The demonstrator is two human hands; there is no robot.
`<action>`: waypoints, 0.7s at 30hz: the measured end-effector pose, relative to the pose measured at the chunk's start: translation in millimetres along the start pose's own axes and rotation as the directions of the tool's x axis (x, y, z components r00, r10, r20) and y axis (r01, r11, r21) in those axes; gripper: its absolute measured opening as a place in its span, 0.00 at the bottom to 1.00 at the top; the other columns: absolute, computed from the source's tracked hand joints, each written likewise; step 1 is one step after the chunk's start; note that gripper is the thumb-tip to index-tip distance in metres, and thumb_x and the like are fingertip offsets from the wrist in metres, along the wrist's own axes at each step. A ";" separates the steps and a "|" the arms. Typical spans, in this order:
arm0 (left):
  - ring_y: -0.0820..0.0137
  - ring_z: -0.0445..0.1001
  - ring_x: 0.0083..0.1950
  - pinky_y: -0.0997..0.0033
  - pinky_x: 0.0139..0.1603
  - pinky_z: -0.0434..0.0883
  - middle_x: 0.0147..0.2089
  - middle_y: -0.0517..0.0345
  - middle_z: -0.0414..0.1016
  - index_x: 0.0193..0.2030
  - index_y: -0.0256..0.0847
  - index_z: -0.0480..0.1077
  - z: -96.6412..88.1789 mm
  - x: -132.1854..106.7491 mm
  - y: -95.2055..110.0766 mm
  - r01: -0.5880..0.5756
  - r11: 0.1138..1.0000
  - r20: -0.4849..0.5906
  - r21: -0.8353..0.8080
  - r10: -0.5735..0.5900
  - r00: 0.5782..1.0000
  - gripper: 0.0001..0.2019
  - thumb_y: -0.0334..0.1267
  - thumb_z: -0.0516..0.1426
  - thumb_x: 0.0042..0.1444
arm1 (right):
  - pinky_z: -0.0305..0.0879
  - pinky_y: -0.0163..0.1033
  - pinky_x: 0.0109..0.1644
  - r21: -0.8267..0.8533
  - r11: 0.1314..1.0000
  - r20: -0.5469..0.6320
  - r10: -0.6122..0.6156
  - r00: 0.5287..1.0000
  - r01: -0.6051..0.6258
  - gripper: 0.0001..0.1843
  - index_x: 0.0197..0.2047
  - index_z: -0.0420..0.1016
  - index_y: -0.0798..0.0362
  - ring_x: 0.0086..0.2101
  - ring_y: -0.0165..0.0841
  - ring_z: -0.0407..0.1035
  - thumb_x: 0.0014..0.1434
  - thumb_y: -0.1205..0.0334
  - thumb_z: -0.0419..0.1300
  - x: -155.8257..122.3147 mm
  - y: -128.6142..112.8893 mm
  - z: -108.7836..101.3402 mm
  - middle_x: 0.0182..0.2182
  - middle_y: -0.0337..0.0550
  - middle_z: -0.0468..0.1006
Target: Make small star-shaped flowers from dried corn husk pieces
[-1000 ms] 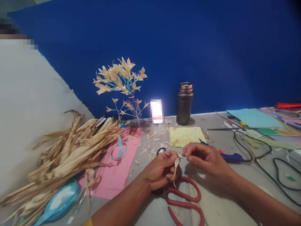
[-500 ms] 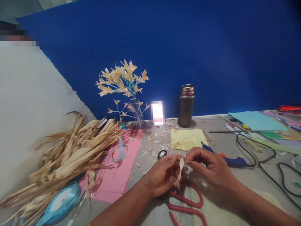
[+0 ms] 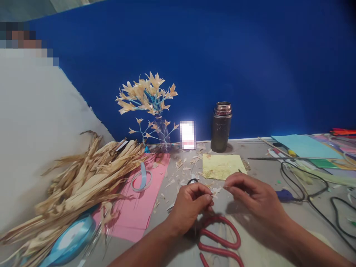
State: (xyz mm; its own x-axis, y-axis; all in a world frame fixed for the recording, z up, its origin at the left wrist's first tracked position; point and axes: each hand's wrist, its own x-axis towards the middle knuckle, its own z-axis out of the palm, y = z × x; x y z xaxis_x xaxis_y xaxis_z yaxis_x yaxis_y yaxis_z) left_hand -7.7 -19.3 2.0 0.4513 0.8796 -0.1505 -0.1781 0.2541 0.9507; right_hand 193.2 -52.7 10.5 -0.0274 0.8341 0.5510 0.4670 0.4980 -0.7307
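Observation:
My left hand (image 3: pixel 194 202) is closed, thumb pressed to curled fingers, above the scissors. A tiny pale tip shows at its fingertips; whatever else it holds is hidden. To its right, a small gap away, my right hand (image 3: pixel 253 194) pinches thumb and forefinger together; anything between them is too small to make out. Red-handled scissors (image 3: pixel 219 243) lie on the table below both hands. Behind my right hand is a blue-handled tool (image 3: pixel 285 195), mostly covered by it. A yellow sticky pad (image 3: pixel 222 167) with stains lies beyond the hands.
Dried corn husks (image 3: pixel 91 178) heap over pink paper (image 3: pixel 136 218) at left, with a blue ribbon roll (image 3: pixel 73 239) in front. Husk flowers (image 3: pixel 147 92) stand in a clear bottle beside a dark flask (image 3: pixel 221 128). Black cable (image 3: pixel 300 181) and light blue paper (image 3: pixel 306 145) lie right.
My hands have moved apart. The pale husk piece with pointed petals, visible between them before, no longer shows. My left hand has turned and closed more; my right hand shifted slightly right.

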 end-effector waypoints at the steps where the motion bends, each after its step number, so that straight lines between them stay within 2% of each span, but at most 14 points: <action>1: 0.75 0.70 0.24 0.75 0.29 0.67 0.23 0.59 0.74 0.29 0.36 0.73 -0.3 -0.6 1.3 -0.048 0.997 -0.012 0.062 0.049 0.999 0.12 0.41 0.68 0.47 | 0.68 0.31 0.30 -0.011 0.999 -0.010 0.033 0.999 -0.033 0.05 0.34 0.78 0.47 0.27 0.30 0.74 0.63 0.65 0.62 1.1 -0.3 -1.6 0.28 0.34 0.80; 4: 0.75 0.68 0.26 0.75 0.29 0.65 0.24 0.60 0.72 0.30 0.36 0.75 -1.3 -2.9 3.4 -0.140 0.963 -0.013 0.229 0.147 0.989 0.06 0.37 0.65 0.50 | 0.68 0.31 0.31 -0.059 0.998 -0.044 0.002 0.999 -0.005 0.05 0.34 0.77 0.47 0.28 0.30 0.74 0.63 0.65 0.62 2.8 0.3 -4.7 0.28 0.35 0.80; 9: 0.72 0.69 0.31 0.72 0.33 0.65 0.29 0.58 0.74 0.32 0.38 0.75 -3.0 -6.3 1.9 -0.217 0.877 0.022 0.430 0.230 0.973 0.03 0.33 0.59 0.54 | 0.70 0.34 0.38 -0.150 0.954 0.000 -0.263 0.965 0.260 0.08 0.41 0.75 0.49 0.35 0.32 0.75 0.65 0.71 0.58 -1.2 5.4 -2.6 0.34 0.41 0.80; 11: 0.72 0.69 0.32 0.73 0.34 0.65 0.30 0.57 0.75 0.32 0.38 0.76 -3.2 -6.8 1.6 -0.222 0.855 0.021 0.469 0.240 0.970 0.03 0.32 0.60 0.54 | 0.70 0.36 0.40 -0.165 0.934 0.034 -0.316 0.948 0.317 0.09 0.43 0.75 0.50 0.36 0.33 0.75 0.65 0.73 0.57 -4.3 7.1 -1.1 0.36 0.43 0.79; 14: 0.72 0.70 0.32 0.73 0.34 0.67 0.31 0.58 0.75 0.34 0.38 0.75 -2.7 -6.7 2.8 -0.191 0.891 0.008 0.411 0.206 0.978 0.02 0.32 0.62 0.52 | 0.70 0.38 0.40 -0.183 0.932 0.081 -0.304 0.949 0.314 0.09 0.44 0.75 0.50 0.37 0.34 0.74 0.66 0.72 0.58 -7.8 7.2 0.1 0.37 0.44 0.78; 18: 0.72 0.72 0.33 0.72 0.38 0.68 0.32 0.59 0.75 0.40 0.38 0.74 -1.7 -7.3 6.0 -0.167 0.932 0.023 0.323 0.169 0.985 0.08 0.31 0.63 0.52 | 0.71 0.40 0.40 -0.195 0.927 0.117 -0.302 0.946 0.320 0.11 0.45 0.77 0.49 0.38 0.35 0.74 0.65 0.72 0.57 -8.4 3.5 -0.7 0.39 0.45 0.78; 21: 0.72 0.72 0.32 0.73 0.37 0.68 0.31 0.59 0.75 0.42 0.38 0.73 -1.4 -8.2 7.0 -0.145 0.947 0.051 0.287 0.136 0.989 0.11 0.31 0.63 0.51 | 0.70 0.41 0.39 -0.172 0.928 0.156 -0.304 0.940 0.329 0.13 0.46 0.77 0.48 0.38 0.36 0.73 0.66 0.73 0.56 -8.1 0.3 -1.0 0.39 0.45 0.78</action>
State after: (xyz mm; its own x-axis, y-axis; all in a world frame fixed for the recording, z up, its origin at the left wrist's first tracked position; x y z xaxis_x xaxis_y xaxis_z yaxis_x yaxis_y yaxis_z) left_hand -13.8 -24.2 9.5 0.4670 0.8842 -0.0061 0.0169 -0.0021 0.9999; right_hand 194.5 -59.5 6.3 -0.3060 0.6695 0.6768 0.5769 0.6959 -0.4276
